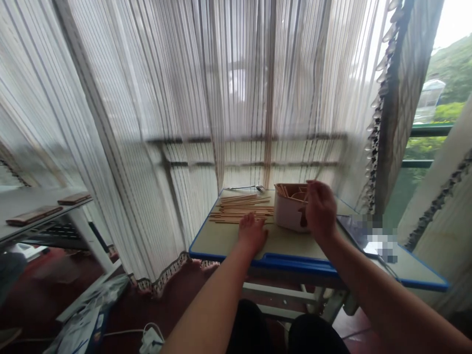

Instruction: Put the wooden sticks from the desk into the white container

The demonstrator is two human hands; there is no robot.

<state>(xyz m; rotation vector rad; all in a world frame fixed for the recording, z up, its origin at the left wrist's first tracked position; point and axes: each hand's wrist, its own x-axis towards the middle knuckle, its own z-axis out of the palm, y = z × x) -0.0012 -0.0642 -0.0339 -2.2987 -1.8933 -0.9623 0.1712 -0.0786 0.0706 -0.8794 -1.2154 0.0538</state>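
The right hand (321,209) is curled against the box (289,215), which is set just left of it (whether anything is gripped cannot be told). Farther left, loose sticks (239,212) are spread on the desk (217,241), partly covered by the left hand (253,233), its fingers loosely spread.

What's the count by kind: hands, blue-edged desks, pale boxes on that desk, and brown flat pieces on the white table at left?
Left hand and right hand: 2
Blue-edged desk: 1
Pale box: 1
Brown flat pieces: 2
Total: 6
Sticks left out: too tightly bunched to count.
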